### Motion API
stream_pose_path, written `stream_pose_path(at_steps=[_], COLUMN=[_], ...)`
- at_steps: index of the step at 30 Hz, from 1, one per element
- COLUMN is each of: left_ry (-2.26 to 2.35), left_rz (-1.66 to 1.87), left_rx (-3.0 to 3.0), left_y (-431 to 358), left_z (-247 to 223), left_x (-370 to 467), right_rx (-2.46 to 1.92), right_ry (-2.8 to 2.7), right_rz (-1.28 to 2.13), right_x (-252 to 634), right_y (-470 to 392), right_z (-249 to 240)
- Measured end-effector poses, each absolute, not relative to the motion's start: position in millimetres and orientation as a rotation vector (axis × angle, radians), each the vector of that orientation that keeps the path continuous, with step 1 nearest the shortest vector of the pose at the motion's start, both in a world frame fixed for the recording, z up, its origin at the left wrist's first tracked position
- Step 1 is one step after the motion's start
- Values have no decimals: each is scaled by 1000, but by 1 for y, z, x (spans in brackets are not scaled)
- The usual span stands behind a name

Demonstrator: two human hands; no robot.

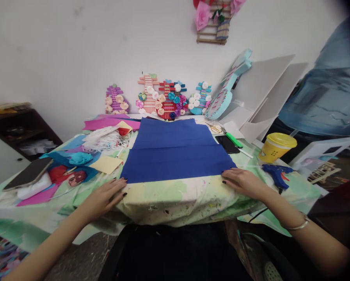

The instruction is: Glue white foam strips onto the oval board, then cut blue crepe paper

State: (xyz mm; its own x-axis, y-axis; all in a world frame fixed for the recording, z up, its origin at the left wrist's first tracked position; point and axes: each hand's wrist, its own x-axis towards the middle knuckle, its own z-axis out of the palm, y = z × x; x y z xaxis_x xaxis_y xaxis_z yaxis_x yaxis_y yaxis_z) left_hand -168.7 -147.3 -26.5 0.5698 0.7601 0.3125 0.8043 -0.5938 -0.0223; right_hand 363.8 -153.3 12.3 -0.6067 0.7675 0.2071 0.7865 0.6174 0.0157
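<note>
A large dark-blue sheet (175, 156), which looks like crepe paper or thin cloth, lies spread flat with a crease running across its middle. My left hand (109, 195) rests at its near left corner, fingers extended and touching the edge. At the near right corner lies my right hand (242, 180), its fingers stretched out flat against the sheet's edge. Neither hand grips anything. Beneath the sheet is a table covered with a paint-stained green and cream cloth (175, 199).
On the right are a black phone (228, 144), a green cutter knife (234, 139), a yellow cup (276, 147) and a blue glue gun (277, 175). White string (104, 139), coloured paper and a dark phone-like slab (28, 173) lie left. Several decorated paper guitars (167, 99) line the wall.
</note>
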Motion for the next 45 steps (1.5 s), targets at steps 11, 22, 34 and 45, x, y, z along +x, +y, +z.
stream_pose_path(at_steps=[11, 22, 34, 45], left_ry=[-1197, -1154, -1171, -1188], left_rz=[-214, -158, -409, -257], left_rx=[-2668, -2628, -2618, -2773], left_y=[-149, -140, -30, 14], left_z=[-10, -4, 19, -22], left_x=[-189, -195, -94, -11], right_rx=[-1325, -1386, -2074, -2569], right_ry=[-2770, -2721, -2073, -1637], right_rz=[-402, -341, -295, -50], right_x=[409, 417, 400, 425], right_y=[-157, -164, -86, 40], right_z=[11, 16, 44, 32])
